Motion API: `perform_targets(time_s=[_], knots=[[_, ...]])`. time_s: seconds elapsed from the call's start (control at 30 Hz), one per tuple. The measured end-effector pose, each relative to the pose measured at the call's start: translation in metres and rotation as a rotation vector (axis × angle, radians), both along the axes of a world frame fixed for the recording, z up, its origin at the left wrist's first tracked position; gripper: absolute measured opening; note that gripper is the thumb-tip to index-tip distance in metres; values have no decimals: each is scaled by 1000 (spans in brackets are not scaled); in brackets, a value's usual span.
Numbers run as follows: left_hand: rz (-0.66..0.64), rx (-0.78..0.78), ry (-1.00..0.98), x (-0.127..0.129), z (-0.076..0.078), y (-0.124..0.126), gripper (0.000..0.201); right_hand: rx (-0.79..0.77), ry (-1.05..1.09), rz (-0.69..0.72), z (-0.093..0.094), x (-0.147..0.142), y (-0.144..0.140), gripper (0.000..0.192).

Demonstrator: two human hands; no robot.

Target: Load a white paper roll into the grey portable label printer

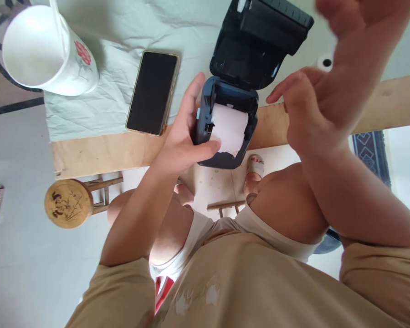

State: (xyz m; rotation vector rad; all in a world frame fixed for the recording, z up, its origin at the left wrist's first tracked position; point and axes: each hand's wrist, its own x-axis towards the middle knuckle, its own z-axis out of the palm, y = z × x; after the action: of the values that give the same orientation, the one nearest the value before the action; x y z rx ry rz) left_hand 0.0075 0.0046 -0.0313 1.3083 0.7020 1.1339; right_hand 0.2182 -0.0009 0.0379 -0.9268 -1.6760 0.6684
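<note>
Nearest to the camera is the tan shirt front (253, 282) of the seated person, with two whitish patches on it. Beyond, one dark blue handheld printer (222, 158) is held above the front edge of the table (95, 157), and its one black lid (253, 50) is folded back, away from the body. Inside sits one roll of white paper (229, 125), with its torn edge toward the person. To the left lies one phone (152, 91), dark screen upward, and farther left stands one white cup (79, 73) with a red flower and one thin white stick (56, 23) in it. One smaller white roll (320, 64) shows just beside the right hand (314, 111).

Pale green cloth (116, 27), a little wrinkled, covers the table, except for a bare wooden strip at the front. On the light floor (17, 255), at the left, stands one round stool (68, 203) with a drawing on its seat.

The left hand (182, 146) grasps the printer by its left side, the thumb over the paper, the fingers half spread along the casing. The right hand is raised, apart from the printer, with one finger pointing to it; its upper part is blurred, so I cannot tell how far the other fingers are bent.
</note>
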Motion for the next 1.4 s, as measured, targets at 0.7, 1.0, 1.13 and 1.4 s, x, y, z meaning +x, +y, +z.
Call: perform_targets(time_s=[0.7, 1.0, 1.13, 1.4], knots=[[25, -223, -200, 7, 40, -16, 45, -490, -73, 294, -17, -4, 3, 70], [53, -245, -90, 7, 49, -19, 33, -539, -141, 300, -14, -9, 6, 67], [38, -193, -101, 7, 45, -17, 40, -510, -151, 292, -9, -9, 3, 68], [2, -204, -122, 11, 42, -12, 42, -499, -213, 233, -15, -6, 1, 72]])
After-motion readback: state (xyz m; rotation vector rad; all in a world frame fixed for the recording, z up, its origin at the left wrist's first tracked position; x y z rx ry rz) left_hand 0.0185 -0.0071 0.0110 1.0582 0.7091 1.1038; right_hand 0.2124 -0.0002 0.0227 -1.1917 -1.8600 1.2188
